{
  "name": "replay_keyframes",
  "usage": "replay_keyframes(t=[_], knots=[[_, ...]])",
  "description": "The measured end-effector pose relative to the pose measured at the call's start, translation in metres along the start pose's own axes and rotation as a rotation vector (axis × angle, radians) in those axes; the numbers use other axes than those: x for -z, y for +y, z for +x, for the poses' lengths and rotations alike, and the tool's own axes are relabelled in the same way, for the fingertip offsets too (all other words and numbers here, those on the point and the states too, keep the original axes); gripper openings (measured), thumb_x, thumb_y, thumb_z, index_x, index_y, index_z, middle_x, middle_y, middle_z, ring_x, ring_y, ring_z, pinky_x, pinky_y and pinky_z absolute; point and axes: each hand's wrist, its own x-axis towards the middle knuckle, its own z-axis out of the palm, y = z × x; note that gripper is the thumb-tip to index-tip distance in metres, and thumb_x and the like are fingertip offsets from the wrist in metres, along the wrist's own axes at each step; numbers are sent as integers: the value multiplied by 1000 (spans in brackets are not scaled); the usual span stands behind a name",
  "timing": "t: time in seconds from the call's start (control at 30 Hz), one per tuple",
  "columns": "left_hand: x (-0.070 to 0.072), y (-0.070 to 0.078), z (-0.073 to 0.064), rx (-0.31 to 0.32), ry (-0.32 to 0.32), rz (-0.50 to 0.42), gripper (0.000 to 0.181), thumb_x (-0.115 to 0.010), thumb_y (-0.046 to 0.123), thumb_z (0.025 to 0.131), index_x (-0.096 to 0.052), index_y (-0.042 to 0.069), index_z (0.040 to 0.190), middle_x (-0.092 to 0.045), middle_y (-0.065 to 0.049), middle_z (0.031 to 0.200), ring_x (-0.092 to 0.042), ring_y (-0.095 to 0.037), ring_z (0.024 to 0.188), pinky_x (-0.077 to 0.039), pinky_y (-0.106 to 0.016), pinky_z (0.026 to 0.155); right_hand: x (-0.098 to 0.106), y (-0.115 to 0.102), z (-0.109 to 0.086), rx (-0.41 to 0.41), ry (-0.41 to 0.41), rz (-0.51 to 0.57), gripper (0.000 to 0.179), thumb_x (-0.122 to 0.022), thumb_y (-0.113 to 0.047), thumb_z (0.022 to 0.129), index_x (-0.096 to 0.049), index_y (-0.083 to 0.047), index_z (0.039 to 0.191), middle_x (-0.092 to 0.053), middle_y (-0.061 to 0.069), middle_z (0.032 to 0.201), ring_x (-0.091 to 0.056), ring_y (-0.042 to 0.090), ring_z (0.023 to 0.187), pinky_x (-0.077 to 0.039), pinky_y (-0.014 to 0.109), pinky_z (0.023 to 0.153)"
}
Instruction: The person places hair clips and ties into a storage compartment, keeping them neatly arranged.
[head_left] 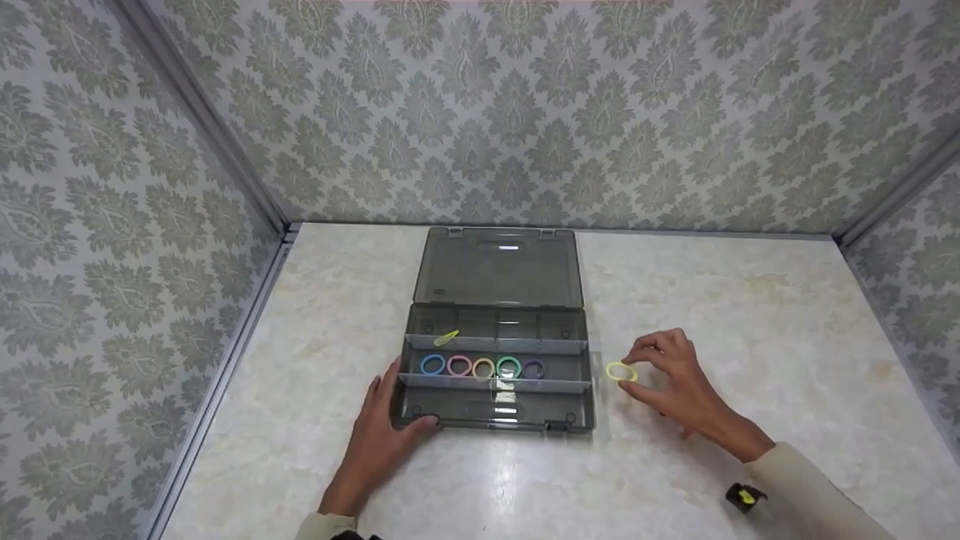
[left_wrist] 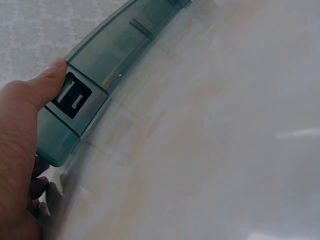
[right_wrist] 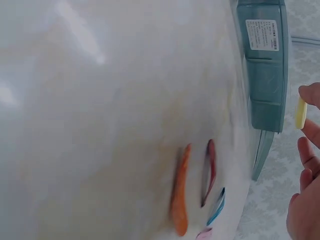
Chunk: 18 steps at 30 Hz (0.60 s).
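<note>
A dark translucent divided box (head_left: 491, 426) stands with its lid (head_left: 499, 270) laid back. My left hand (head_left: 379, 442) grips its front left corner, and in the left wrist view the thumb (left_wrist: 52, 75) presses the front wall by the latch. To the right of the box, my right hand (head_left: 679, 386) pinches a yellow hair tie (head_left: 608, 370) between thumb and fingertips. Several hair ties line the middle compartment: blue (head_left: 422, 366), pink (head_left: 449, 366), orange, green (head_left: 499, 367) and purple. A yellow snap hair clip (head_left: 446, 338) lies at the rear divider.
In the right wrist view, an orange clip (right_wrist: 180, 200), a dark red clip (right_wrist: 212, 170), a blue clip (right_wrist: 217, 207) and a pink piece (right_wrist: 204, 234) lie on the table. A black device (head_left: 745, 496) is beside the right sleeve. Patterned walls (head_left: 517, 112) border the table.
</note>
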Motion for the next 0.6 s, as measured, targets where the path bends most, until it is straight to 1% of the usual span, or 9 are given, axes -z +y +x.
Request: replay_keyframes(t=[0.2,0.37,0.6], knots=[[0,-2,0,-10,2,0,118,-83,72,87,-20,32,178,-28,-14,181,-14,-48,168,-22,-75,129,-9,-4,16,-12,-18,7,28,-98,-7,82,-81,-10,104,-68,9,116,-47,27,109,-30,50,90],[1,-4,0,-11,-2,-5,118,-83,73,88,-18,34,178,-27,-14,181,-13,-49,168,-21,-76,129,-18,-6,28,-23,-46,25,27,-98,-11,84,-81,-11,105,-67,8,118,-47,27,111,-31,52,94],[0,-3,1,-6,2,-8,118,-83,72,87,-19,35,178,-28,-14,181,-13,-49,168,-22,-77,127,-28,-7,41,-2,-68,38,25,-97,-12,86,-81,-10,103,-67,9,118,-47,30,111,-30,56,97]])
